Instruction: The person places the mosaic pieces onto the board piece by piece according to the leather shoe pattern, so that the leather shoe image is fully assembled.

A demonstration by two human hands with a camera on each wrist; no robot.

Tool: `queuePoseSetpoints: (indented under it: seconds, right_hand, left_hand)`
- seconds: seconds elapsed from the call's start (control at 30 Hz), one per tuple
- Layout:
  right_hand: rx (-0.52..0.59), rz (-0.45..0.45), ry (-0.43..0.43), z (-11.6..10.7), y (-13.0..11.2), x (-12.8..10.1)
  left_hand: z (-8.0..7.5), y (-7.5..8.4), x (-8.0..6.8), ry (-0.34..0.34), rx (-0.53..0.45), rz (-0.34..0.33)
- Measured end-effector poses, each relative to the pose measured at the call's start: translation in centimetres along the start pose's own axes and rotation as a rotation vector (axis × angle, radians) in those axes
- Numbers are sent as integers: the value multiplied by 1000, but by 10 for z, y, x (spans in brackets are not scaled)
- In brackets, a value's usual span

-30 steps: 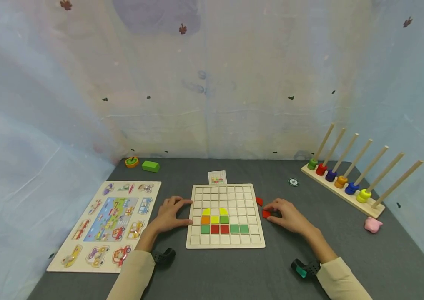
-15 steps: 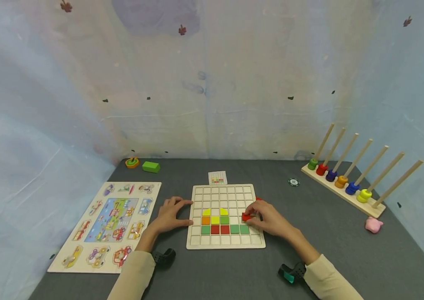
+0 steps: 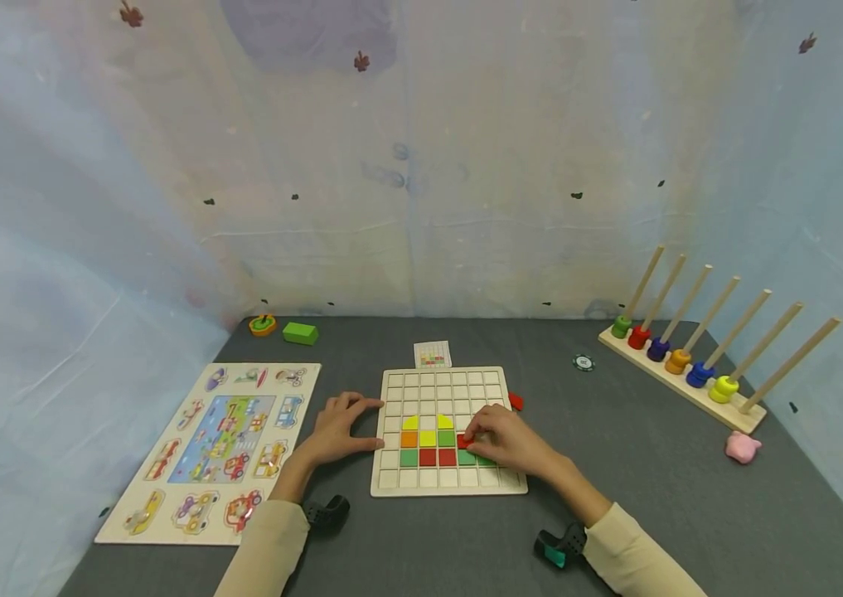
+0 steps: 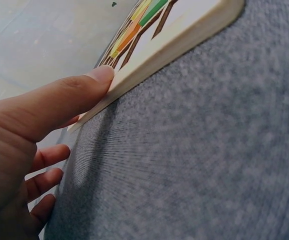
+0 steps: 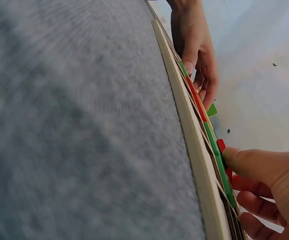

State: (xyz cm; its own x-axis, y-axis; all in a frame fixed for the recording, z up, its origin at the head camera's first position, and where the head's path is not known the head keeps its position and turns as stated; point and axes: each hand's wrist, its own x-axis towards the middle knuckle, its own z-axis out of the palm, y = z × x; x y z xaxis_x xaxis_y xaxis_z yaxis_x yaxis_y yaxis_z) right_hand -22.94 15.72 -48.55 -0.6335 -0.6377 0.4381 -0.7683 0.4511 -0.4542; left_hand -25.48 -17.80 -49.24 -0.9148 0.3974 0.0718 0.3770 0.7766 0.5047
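Note:
A wooden grid board lies flat at the middle of the grey table, with yellow, orange, green and red tiles in its lower rows. My right hand rests over the board's lower right and pinches a red tile just right of the upper green tile. The right wrist view shows the thumb on that red tile above the board's edge. My left hand lies with straight fingers against the board's left edge. Another red tile lies on the table beside the board.
A small pattern card lies behind the board. A vehicle peg puzzle sits at the left, a green block and an orange toy behind it. A peg rack with coloured rings, a pink toy and a round token are at the right.
My right hand picked up a red tile from the table right of the board and carried it left over the grid to the cell beside the upper green tile. The left hand stayed put.

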Motion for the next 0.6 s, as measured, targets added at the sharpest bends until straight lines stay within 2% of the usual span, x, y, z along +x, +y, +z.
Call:
queuePoseSetpoints:
  seconds: [0.6]
  right_hand:
    - [-48, 57, 68, 0, 4, 3]
  left_hand:
    - [-1, 1, 0, 4, -8, -2]
